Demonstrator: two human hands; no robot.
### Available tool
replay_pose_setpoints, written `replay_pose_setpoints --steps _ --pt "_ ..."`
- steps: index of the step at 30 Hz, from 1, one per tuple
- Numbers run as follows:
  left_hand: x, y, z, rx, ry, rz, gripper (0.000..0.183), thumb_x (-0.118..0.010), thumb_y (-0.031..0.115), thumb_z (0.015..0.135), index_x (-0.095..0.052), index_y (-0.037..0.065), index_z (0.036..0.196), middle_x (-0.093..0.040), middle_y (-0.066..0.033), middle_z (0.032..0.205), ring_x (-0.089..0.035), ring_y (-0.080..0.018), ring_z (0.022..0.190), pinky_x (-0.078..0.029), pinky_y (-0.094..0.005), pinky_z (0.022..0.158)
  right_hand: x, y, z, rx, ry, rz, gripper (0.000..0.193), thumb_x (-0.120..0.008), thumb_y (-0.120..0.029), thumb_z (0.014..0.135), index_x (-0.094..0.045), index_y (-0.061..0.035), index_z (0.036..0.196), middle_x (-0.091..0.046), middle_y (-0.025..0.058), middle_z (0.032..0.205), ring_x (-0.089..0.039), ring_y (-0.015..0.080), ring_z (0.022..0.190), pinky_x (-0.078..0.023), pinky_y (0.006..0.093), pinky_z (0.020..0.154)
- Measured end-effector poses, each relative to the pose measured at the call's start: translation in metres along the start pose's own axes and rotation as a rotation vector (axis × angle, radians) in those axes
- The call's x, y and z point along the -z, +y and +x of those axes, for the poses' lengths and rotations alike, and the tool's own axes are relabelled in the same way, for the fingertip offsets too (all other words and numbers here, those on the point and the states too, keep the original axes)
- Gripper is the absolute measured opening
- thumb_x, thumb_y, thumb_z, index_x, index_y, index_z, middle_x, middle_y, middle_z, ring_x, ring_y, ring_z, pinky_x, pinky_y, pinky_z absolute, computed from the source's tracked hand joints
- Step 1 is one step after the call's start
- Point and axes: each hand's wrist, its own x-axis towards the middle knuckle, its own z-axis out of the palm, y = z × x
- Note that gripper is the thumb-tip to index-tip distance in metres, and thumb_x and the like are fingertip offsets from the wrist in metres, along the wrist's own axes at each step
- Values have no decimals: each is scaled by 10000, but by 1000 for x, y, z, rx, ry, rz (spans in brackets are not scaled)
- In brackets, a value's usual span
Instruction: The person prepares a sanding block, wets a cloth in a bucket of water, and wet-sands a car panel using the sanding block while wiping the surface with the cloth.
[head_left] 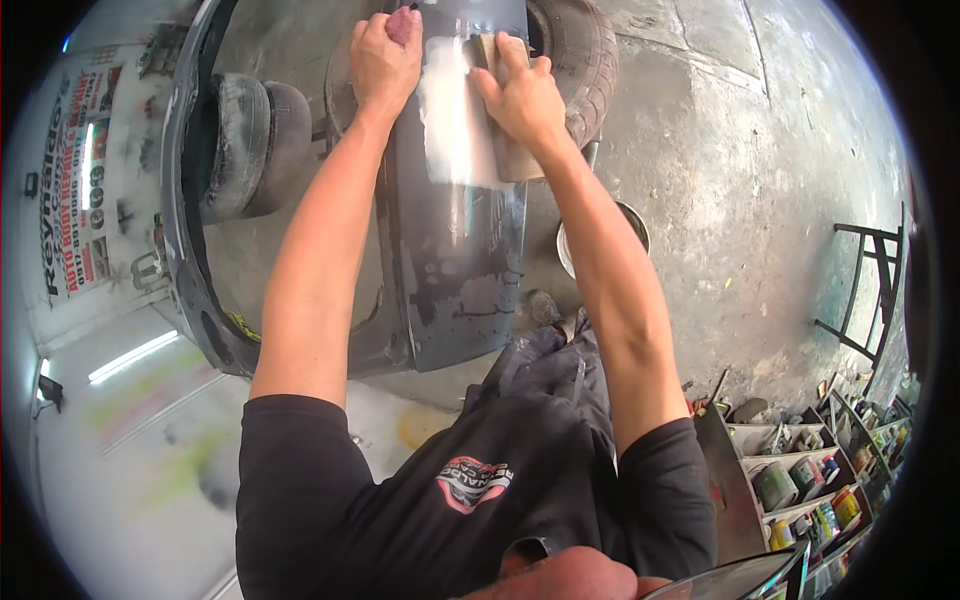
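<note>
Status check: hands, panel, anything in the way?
Left hand gripping pink wad. Right hand on block, by white patch. Patch on gray panel. Tire beside panel.

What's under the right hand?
A tan, block-like piece shows beside the fingers of the right hand, over the grey panel. Its underside and the surface beneath it are covered.

Panel (pixel 465 275), far end between tyres (pixel 238 150)
On its far half lies a patch (pixel 448 120), a pad (pixel 401 26) in the left grip (pixel 385 65) at the left edge, a block (pixel 487 55) under the right grip (pixel 525 98) at the right. Beyond, the floor (pixel 720 200) carries a basin (pixel 647 230) and rack (pixel 884 285); near right, shelves (pixel 730 490) hold cans (pixel 775 486).
</note>
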Motion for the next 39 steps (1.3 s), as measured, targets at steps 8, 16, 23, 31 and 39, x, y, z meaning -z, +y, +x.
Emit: replay_pose_setpoints --steps 8,16,23,31,39 --pt "29 -16 -3 -27 66 82 450 -712 457 942 -694 8 939 -662 -196 921 -653 -403 903 -521 -493 816 16 -44 -144 381 -107 -119 747 -803 -342 839 -500 -249 1516 -561 236 1113 -605 403 1017 -545 500 820" --pt "1 -15 -2 -57 53 29 469 -709 473 942 -694 5 929 -675 -213 897 -653 -410 862 -516 -503 799 -8 -31 -27 154 13 -95 647 -704 -393 914 -502 -242 1510 -563 289 1191 -641 462 1043 -580 526 824" --pt "26 -22 1 -71 97 65 465 -713 459 942 -690 -4 912 -678 -222 903 -651 -409 864 -513 -495 810 11 -51 -109 397 -90 -87 696 -782 -324 867 -498 -251 1498 -556 253 1180 -611 421 1079 -545 526 848" --pt "11 -29 -3 -43 -7 52 418 -711 410 939 -673 -5 902 -650 -206 917 -638 -408 903 -511 -505 818 -16 -39 -56 151 -8 -7 658 -736 -354 904 -510 -229 1510 -547 291 1216 -618 465 1059 -554 539 873" --pt "12 -21 8 -152 74 47 395 -700 412 959 -733 38 836 -727 -166 862 -668 -375 859 -517 -477 802 4 -15 -59 182 -14 69 622 -716 -377 928 -480 -224 1483 -552 259 1160 -615 462 1051 -549 551 870"
